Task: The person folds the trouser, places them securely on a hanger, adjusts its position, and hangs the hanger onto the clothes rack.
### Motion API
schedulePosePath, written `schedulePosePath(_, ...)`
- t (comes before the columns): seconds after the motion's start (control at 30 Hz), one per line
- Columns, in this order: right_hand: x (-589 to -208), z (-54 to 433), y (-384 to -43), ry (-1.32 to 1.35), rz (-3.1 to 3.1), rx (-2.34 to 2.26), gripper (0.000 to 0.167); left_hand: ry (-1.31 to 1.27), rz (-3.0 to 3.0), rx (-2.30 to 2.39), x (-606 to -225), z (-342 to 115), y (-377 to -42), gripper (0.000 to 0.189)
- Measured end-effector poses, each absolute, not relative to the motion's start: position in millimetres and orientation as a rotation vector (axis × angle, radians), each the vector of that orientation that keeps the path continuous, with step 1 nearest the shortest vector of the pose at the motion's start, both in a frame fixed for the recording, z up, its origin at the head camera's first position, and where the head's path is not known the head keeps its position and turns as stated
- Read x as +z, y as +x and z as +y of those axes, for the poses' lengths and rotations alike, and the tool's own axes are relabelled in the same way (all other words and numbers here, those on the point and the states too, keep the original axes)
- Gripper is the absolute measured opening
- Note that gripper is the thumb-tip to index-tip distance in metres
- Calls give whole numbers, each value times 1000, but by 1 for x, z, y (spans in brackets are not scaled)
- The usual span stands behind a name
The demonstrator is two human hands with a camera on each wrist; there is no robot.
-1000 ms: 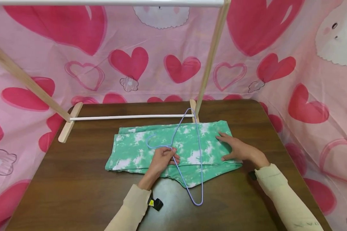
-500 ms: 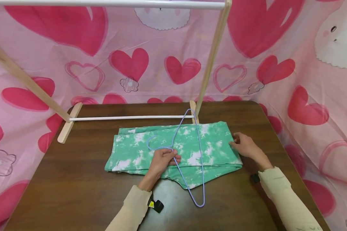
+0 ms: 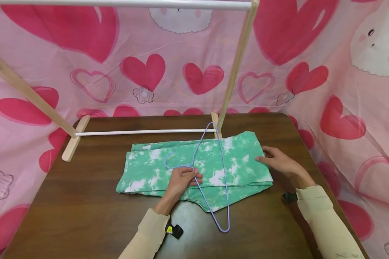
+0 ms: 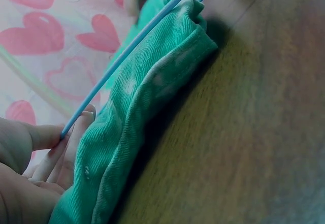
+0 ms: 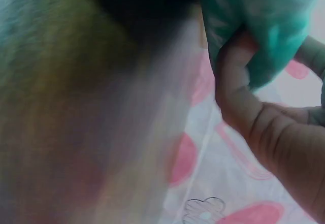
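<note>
Green and white tie-dye trousers [image 3: 240,158] lie folded flat across the table. Over them is a thin lilac wire hanger [image 3: 224,162], its hook to the left and one end reaching past the near edge of the cloth. My left hand [image 3: 180,181] pinches the hanger beside its hook, between thumb and fingers; the left wrist view shows the wire [image 4: 127,51] at the thumb tip. At the right end of the trousers, my right hand [image 3: 280,162] pinches the edge, thumb on top. In the right wrist view a finger [image 5: 236,82] bends against the cloth; the other fingertips are partly hidden.
A wooden rack stands behind, with a white top bar [image 3: 133,3], a white lower bar [image 3: 142,132], slanting posts [image 3: 236,68] and a left foot [image 3: 75,140]. Pink heart-print fabric [image 3: 168,97] hangs around the brown table [image 3: 74,212].
My right hand has drawn back from on top of the trousers to their right edge and taken hold there. That end has lifted slightly. The left hand and hanger have stayed nearly still.
</note>
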State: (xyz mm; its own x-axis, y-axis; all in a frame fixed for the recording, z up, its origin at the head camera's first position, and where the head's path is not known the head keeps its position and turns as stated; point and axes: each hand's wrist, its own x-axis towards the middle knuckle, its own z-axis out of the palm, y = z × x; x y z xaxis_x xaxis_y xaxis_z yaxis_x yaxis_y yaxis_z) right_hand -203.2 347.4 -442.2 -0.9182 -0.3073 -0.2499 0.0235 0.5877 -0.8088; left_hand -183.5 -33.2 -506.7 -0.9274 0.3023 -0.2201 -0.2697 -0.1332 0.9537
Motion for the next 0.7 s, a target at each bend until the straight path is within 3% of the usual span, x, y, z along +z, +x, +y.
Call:
schedulePosePath(0.37, -423, 309, -205, -454, 2435, -1286, 67, 32, 1762, 2107, -507, -36, -182, 28)
schedulePosePath(0.7, -406, 250, -212, -391, 2327, -1421, 80, 55, 1746, 2128, -507, -37, -183, 27)
